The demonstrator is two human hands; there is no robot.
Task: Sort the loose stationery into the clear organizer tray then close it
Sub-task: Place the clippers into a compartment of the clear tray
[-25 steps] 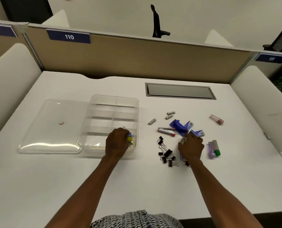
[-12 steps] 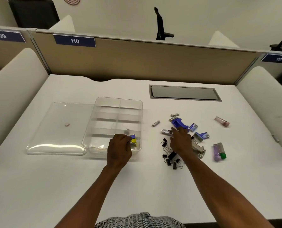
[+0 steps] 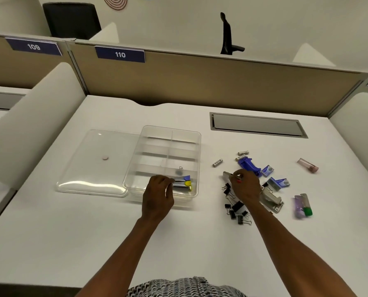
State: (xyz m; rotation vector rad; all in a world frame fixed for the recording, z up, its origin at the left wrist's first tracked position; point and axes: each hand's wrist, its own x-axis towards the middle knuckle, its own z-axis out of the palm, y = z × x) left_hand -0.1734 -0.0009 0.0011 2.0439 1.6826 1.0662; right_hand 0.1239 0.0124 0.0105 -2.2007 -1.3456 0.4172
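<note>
the left hand [image 3: 157, 196] rests at the near right corner of the tray [image 3: 168, 133], fingertips at the silver clips [image 3: 182, 182] with blue and yellow tabs that lie in the near right compartment; whether it grips them or only touches them cannot be told. a second ago this hand covered the clips, and now they show clear of it, so that item looks placed.

the right hand [image 3: 245, 187] has moved from the near side of the loose pile up to its left edge. its fingers now pinch a silver clip with a red tip [image 3: 229, 175], just on the desk [image 3: 93, 243].

most stationery is unsorted: binder clips [image 3: 235, 207] near the wrist, a blue stapler [image 3: 248, 165] and staple boxes [image 3: 280, 182] beyond, a metal punch [image 3: 272, 199], small rolls [image 3: 217, 162], tubes [image 3: 303, 205] to the right. the lid [image 3: 93, 163] lies left of the tray, touching it. the task is early; closing is far off.
</note>
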